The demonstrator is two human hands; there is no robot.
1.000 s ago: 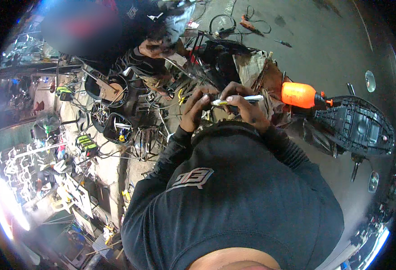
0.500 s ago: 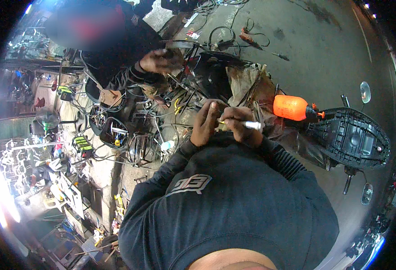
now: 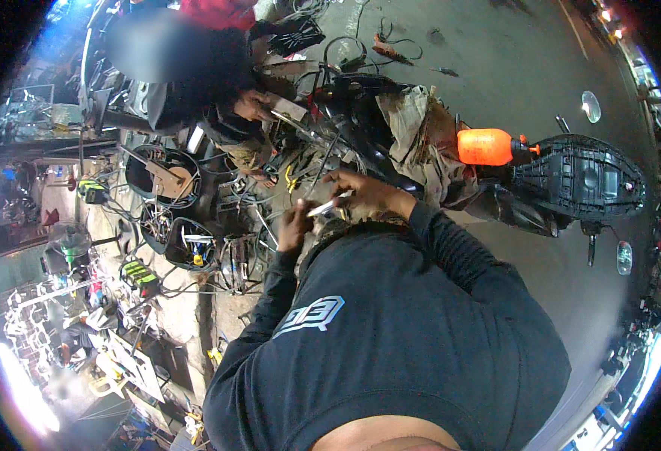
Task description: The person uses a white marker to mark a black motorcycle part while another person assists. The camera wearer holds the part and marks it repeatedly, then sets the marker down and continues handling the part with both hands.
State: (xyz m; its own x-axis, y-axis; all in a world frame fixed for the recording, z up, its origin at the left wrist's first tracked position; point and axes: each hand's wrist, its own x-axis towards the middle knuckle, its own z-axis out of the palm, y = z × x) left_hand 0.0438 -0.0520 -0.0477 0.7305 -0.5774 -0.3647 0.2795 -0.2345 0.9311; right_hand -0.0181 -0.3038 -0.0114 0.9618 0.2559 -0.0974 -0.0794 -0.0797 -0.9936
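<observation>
A slim white tube (image 3: 321,209) lies slantwise between my two hands, in front of my chest. My left hand (image 3: 294,228) has its fingers closed at the tube's lower left end. From the other side my right hand (image 3: 372,193) reaches in, its thumb and fingers pinched at the upper right end. The exact grip is partly hidden by the fingers. Just beyond them are yellow-handled pliers (image 3: 291,179) and the dark parts of a motorbike (image 3: 353,113). A grey-brown cloth (image 3: 406,143) is draped over it.
An orange pump bottle (image 3: 485,146) lies beside an upturned black seat base (image 3: 582,177), between the motorbike's mirrors. Black tool bins (image 3: 187,244) stand at left. At upper left a co-worker's hand (image 3: 254,105) is over a pale flat part (image 3: 285,107). Cables (image 3: 345,49) lie on the ground.
My hands have shifted left and slightly apart, and the white tube has moved left with them. The co-worker has leaned down, with the hand lower and further left. My view has turned somewhat.
</observation>
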